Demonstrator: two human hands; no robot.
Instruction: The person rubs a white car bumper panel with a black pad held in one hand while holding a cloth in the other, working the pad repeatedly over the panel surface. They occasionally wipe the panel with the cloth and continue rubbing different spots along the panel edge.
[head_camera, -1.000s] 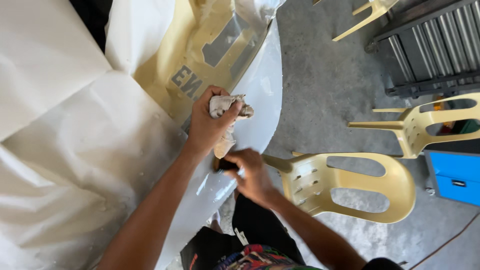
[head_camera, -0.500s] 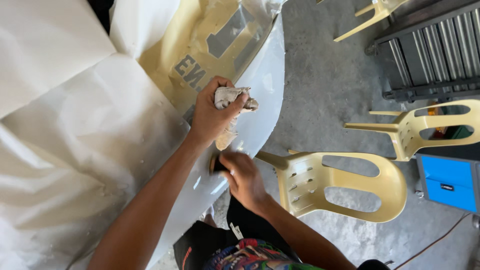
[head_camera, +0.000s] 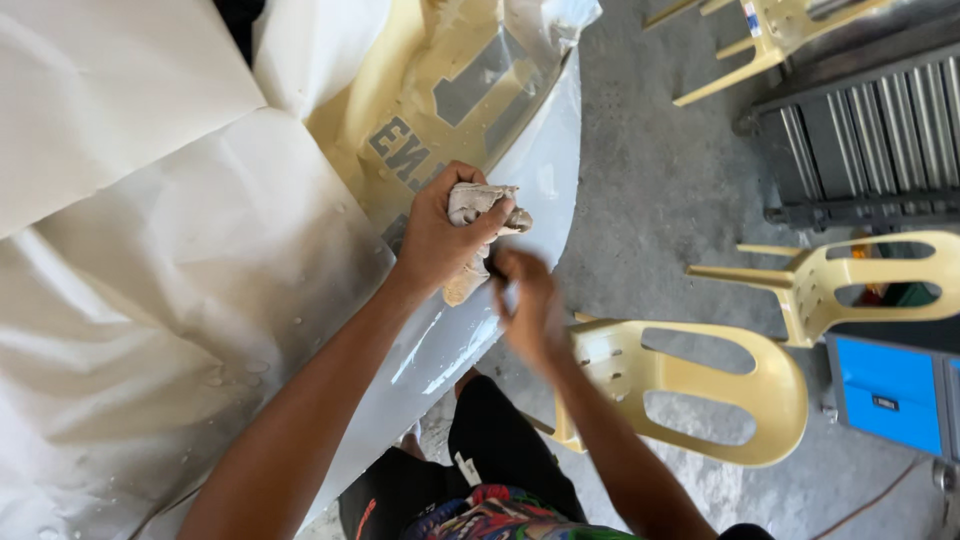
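While a crumpled rag (head_camera: 483, 205) is clamped in the left hand (head_camera: 440, 238) against the grey panel (head_camera: 540, 170) near its right edge, the blurred right hand (head_camera: 530, 305) is seen just below; its grip cannot be told.

One head-worn camera looks steeply down from close above at the masked grey panel (head_camera: 520, 170), the floor (head_camera: 660, 150) beyond it.

The right hand (head_camera: 530, 310) is smeared with blur just beside the rag (head_camera: 480, 215), so whatever small dark thing it grips can't be made out. The left hand (head_camera: 440, 240) covers most of the rag. Right of the rag, a blue box (head_camera: 890, 395) runs off frame.
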